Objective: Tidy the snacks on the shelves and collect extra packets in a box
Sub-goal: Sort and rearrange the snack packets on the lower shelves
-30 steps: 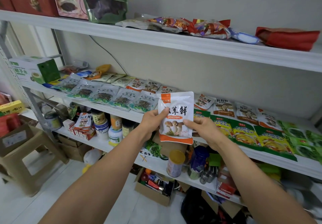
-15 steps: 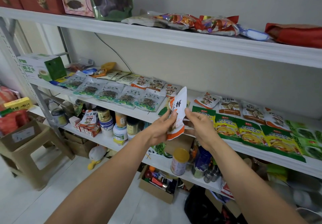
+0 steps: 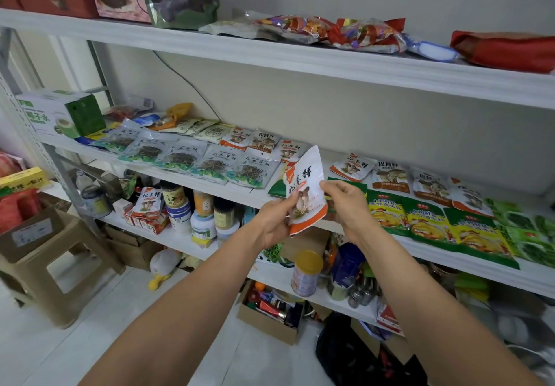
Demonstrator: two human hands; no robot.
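We are facing the middle shelf (image 3: 333, 158), where packets (image 3: 180, 158) are lying flat in rows by kind, probably so labels show. The mushroom packet (image 3: 306, 193) is hanging just in front of it, tilted, seemingly for slotting beside the matching packets (image 3: 390, 175) behind. Our left grip (image 3: 274, 223) is pinching its lower left edge; our right grip (image 3: 345, 205) is pinching its right edge.

Both our bare forearms reach forward and upward, drawing together. Our left grip (image 3: 274, 220) holds a packet (image 3: 306, 181) from below, thumb on its face; our right grip (image 3: 345, 205) pinches its right edge.
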